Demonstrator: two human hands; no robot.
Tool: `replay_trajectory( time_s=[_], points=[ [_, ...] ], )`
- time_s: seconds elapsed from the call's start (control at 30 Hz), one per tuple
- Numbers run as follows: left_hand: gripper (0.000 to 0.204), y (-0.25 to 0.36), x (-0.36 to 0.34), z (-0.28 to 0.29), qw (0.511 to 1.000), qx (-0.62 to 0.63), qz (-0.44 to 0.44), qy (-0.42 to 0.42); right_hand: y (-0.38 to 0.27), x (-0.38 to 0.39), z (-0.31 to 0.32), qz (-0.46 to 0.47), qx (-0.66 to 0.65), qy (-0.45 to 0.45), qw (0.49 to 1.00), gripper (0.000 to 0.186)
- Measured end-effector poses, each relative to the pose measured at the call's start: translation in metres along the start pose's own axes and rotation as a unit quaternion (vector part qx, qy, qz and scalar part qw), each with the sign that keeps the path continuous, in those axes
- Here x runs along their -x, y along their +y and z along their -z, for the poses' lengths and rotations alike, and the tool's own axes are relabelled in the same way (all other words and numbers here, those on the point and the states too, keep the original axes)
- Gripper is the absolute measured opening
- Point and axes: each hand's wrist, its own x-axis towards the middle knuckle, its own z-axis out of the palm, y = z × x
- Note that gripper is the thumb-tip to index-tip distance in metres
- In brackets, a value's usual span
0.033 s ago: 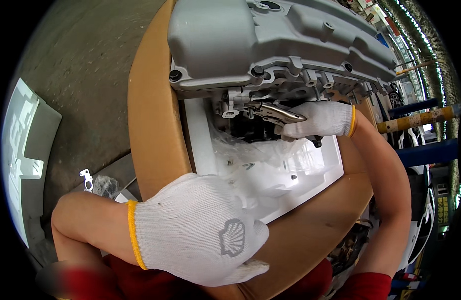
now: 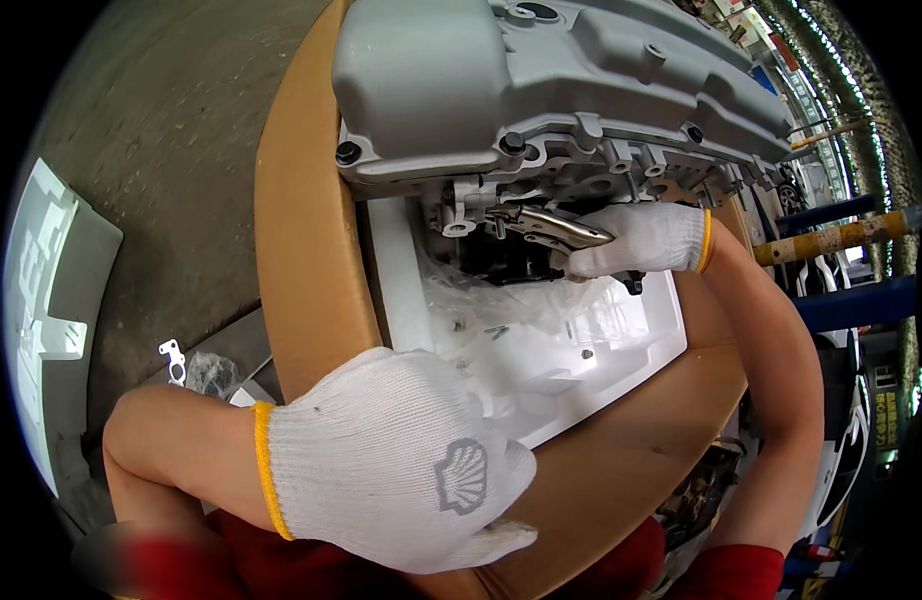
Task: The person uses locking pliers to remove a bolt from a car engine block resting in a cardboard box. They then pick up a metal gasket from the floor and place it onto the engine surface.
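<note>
My right hand [image 2: 636, 240], in a white knit glove with a yellow cuff, is closed around a shiny metal tool that looks like locking pliers [image 2: 556, 226]. The tool's far end reaches under a grey engine [image 2: 431, 85], beside a small bracket [image 2: 463, 208] on its lower side. What its jaws touch is hard to make out. My left hand [image 2: 396, 460], in the same kind of glove, is low over the near side of the cardboard box [image 2: 316, 250]. Its thumb and a bent finger stand apart with nothing visible between them; the other fingertips are hidden.
The engine sits in the box above white foam [image 2: 621, 330] with clear plastic film [image 2: 481, 300]. Small loose hardware [image 2: 497, 332] lies on the foam. At the left are a white panel [image 2: 66, 300] and a metal gasket [image 2: 174, 362]. A blue beam [image 2: 861, 305] and yellow bar [image 2: 831, 240] are at right.
</note>
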Motion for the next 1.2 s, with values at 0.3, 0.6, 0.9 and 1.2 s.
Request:
replay_trajectory(
  time_s=[0.3,0.6,0.9,1.2],
  points=[
    [0.054,0.0,0.0,-0.003,0.999,-0.03,-0.005,0.019,-0.004,0.007,-0.01,0.001,-0.093,0.057,0.994,0.053],
    [0.054,-0.001,-0.001,0.001,1.0,-0.017,-0.013,0.006,0.029,-0.044,-0.065,0.09,-0.314,0.085,0.941,0.034],
    [0.056,-0.001,0.001,-0.009,0.997,-0.035,-0.013,0.061,0.009,-0.018,-0.042,0.02,-0.201,0.07,0.977,0.043],
    [0.055,0.001,0.0,-0.005,0.999,-0.019,0.015,0.024,-0.021,0.028,-0.01,-0.027,0.059,0.147,0.987,0.055]
  ],
)
